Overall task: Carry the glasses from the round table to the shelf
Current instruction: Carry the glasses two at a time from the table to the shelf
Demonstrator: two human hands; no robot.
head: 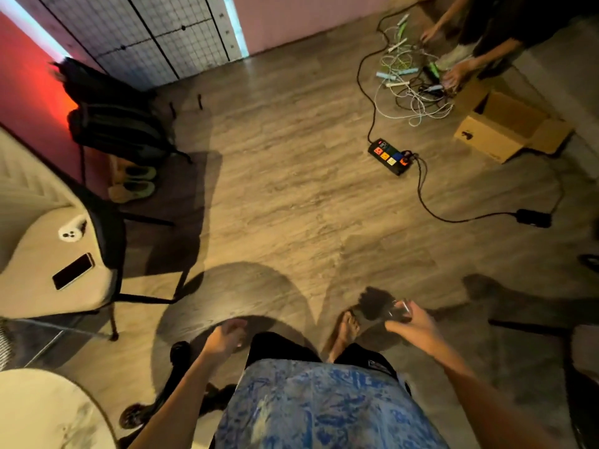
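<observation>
My right hand [411, 322] is closed around a clear glass [396, 311], held out in front of me at the lower right, above the wooden floor. My left hand [225, 337] hangs loosely curled at the lower middle and holds nothing. The pale round table [48, 413] shows only as a curved edge in the bottom left corner, behind my left arm. No shelf is in sight. My bare foot [345, 332] is on the floor just below the glass.
A beige chair [48, 254] with a phone [73, 271] on its seat stands at the left. A power strip [390, 156] with trailing cables lies on the floor ahead right. Another person's hands [455, 76] sort cables beside a cardboard box [505, 128]. A dark backpack [113, 115] leans at the far left.
</observation>
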